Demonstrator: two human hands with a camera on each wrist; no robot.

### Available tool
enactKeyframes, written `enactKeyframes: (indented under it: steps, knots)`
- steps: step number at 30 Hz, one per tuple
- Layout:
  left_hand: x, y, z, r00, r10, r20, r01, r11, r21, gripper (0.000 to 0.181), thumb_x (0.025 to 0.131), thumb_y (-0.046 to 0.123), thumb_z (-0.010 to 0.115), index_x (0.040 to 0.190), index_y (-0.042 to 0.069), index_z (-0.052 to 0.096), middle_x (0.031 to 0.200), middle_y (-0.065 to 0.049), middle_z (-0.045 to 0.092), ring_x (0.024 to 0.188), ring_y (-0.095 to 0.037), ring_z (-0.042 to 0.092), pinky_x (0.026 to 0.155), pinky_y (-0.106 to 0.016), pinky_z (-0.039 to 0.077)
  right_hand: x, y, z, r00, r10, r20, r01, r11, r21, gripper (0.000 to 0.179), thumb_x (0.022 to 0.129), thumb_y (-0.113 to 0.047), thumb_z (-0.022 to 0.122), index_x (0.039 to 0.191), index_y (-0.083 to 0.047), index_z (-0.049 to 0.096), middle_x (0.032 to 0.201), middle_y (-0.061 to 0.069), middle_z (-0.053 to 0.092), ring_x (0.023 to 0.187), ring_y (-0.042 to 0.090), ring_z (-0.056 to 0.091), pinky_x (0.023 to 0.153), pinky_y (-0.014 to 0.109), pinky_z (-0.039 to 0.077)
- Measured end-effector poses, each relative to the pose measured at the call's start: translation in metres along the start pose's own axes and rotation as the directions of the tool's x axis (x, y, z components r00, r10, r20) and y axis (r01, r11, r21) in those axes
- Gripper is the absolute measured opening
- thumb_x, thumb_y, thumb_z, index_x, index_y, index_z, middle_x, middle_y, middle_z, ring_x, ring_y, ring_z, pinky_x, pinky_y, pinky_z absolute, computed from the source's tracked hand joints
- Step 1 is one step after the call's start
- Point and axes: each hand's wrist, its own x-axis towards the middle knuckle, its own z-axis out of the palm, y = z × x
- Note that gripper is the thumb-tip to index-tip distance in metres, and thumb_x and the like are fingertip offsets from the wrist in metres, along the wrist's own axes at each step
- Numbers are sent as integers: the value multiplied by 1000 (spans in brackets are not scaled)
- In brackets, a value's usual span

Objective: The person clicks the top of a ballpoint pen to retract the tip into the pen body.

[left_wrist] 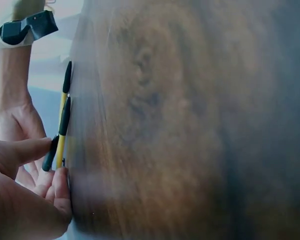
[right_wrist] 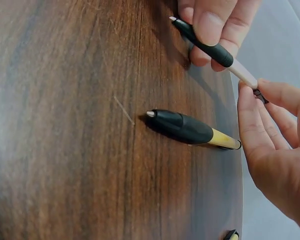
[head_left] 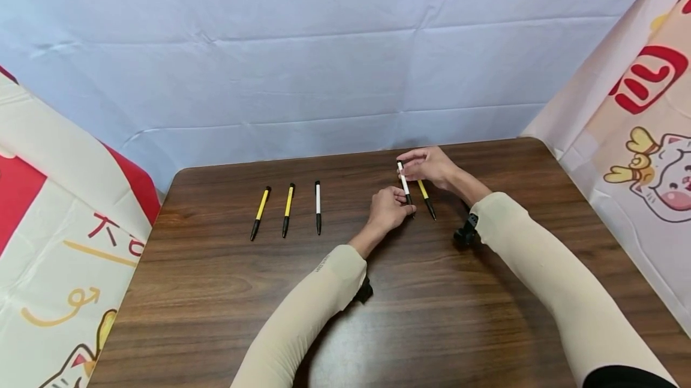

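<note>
Both hands hold one white pen with a black grip [head_left: 403, 178]. My left hand [head_left: 387, 208] pinches its black grip between thumb and fingers, low over the table. At the far end, my right hand [head_left: 432, 167] has thumb and fingertips on the pen's black top. The right wrist view shows the white pen [right_wrist: 243, 75] slanting between the right hand [right_wrist: 280, 130] and the left hand [right_wrist: 217, 30]. Just beside it on the table lies a yellow pen with a black grip [head_left: 426, 201], its upper end behind the right hand.
Left of the hands, two yellow pens [head_left: 261, 213] [head_left: 288, 210] and another white pen [head_left: 318, 208] lie in a spaced row on the brown wooden table [head_left: 216, 292]. A pale cloth [head_left: 324, 76] hangs behind the table's back edge, and printed cloths [head_left: 648, 154] flank the sides.
</note>
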Motion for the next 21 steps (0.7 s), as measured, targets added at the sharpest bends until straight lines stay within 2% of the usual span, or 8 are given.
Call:
enactKeyframes:
  steps: [6, 13, 14, 16, 19, 21]
  knots:
    - [0, 2, -2, 1000, -31, 4, 31, 989, -145, 28, 89, 6, 86, 114, 1, 74, 105, -9, 79, 95, -19, 77, 85, -27, 61, -2, -3, 1, 1000, -1, 0, 1, 998, 59, 55, 96, 12, 71, 147, 15, 51, 104, 15, 79, 92, 19, 78, 87, 34, 64]
    - [-2, 3, -4, 997, -80, 13, 81, 954, -290, 29, 88, -2, 84, 116, -1, 74, 103, -11, 80, 90, -17, 78, 82, -27, 61, -4, -2, 2, 1000, -9, 15, 7, 993, 119, 58, 96, 11, 71, 149, 15, 48, 99, 11, 80, 94, 19, 79, 86, 31, 64]
    - [-2, 3, -4, 996, -91, 19, 92, 942, -322, 29, 88, -3, 83, 116, -1, 75, 103, -11, 80, 90, -17, 78, 82, -27, 62, -5, -2, 3, 1000, -11, 14, 9, 992, 123, 58, 96, 11, 71, 149, 14, 48, 100, 12, 80, 94, 19, 79, 86, 31, 64]
    - [-2, 4, -6, 993, -115, 39, 121, 904, -411, 30, 89, -5, 82, 117, -4, 74, 101, -13, 80, 90, -19, 78, 81, -28, 63, -5, -2, 3, 1000, -19, 14, 17, 992, 122, 58, 97, 11, 70, 150, 14, 48, 101, 12, 80, 95, 18, 79, 86, 31, 64]
    - [-3, 5, -9, 986, -145, 78, 164, 824, -542, 33, 89, -10, 80, 121, -9, 72, 101, -16, 79, 92, -25, 79, 81, -30, 64, -8, -2, 4, 999, -32, 10, 31, 993, 111, 52, 100, 10, 65, 150, 13, 49, 102, 11, 80, 97, 18, 79, 87, 31, 63]
    - [-3, 5, -10, 982, -157, 103, 187, 778, -600, 35, 89, -12, 79, 123, -11, 71, 101, -17, 78, 93, -27, 79, 81, -32, 65, -9, -2, 5, 999, -43, 9, 42, 994, 100, 50, 102, 9, 63, 149, 13, 49, 101, 9, 80, 99, 18, 78, 88, 31, 63]
